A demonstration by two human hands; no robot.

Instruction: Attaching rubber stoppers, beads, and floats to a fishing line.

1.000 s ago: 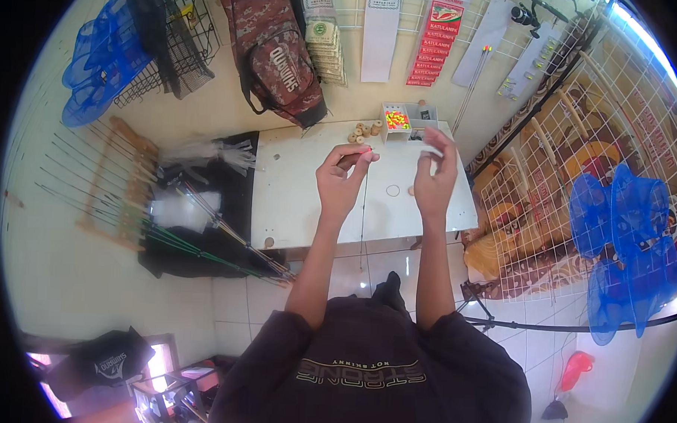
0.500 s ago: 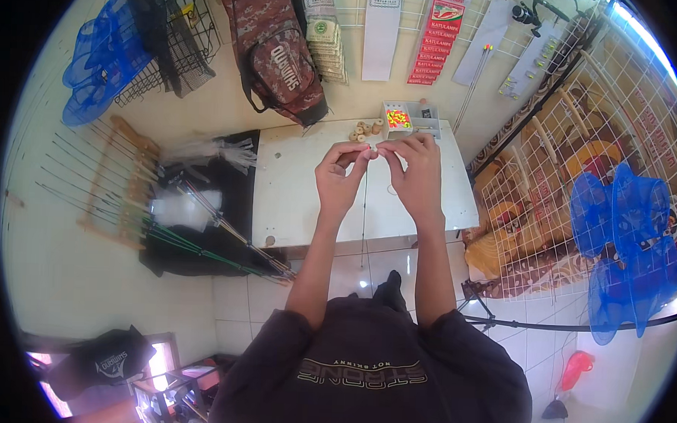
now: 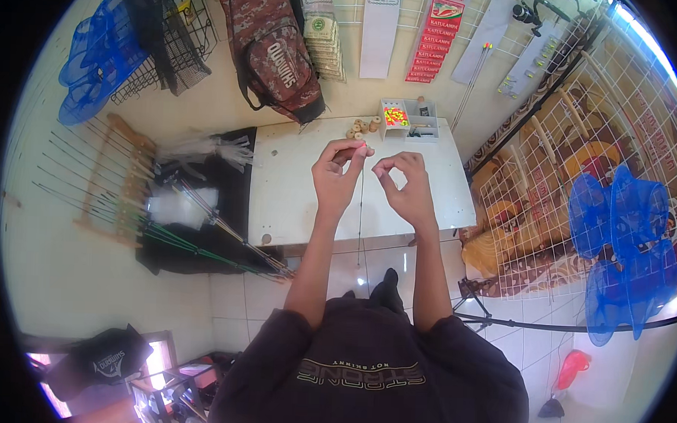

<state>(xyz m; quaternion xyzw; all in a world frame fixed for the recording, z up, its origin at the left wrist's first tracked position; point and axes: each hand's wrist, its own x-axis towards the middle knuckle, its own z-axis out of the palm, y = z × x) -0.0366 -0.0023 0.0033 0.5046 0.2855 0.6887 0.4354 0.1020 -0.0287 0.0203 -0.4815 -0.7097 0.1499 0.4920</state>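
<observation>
My left hand (image 3: 338,173) is raised over the white table, thumb and fingers pinched on a small reddish-pink piece (image 3: 362,145) too tiny to name. A thin dark line (image 3: 361,212) hangs straight down below those fingers, past the table's front edge. My right hand (image 3: 410,190) is a little to the right and lower, apart from the left. Its thumb and fingertips meet in a pinch; whatever lies between them is too small to see. Beyond the hands, a divided plastic box (image 3: 423,131) holds bright yellow and red small pieces (image 3: 395,116).
Several wooden spools (image 3: 375,124) lie on the white table (image 3: 294,195) beside the box. Fishing rods (image 3: 203,244) lean at the left. A camouflage rod bag (image 3: 276,68) hangs at the back. Blue mesh nets (image 3: 624,244) hang by a white wire grid (image 3: 548,189) on the right.
My right hand has drawn away from the left, down and slightly right, leaving a gap between the fingertips. The left hand stays in nearly the same place with its pinch kept.
</observation>
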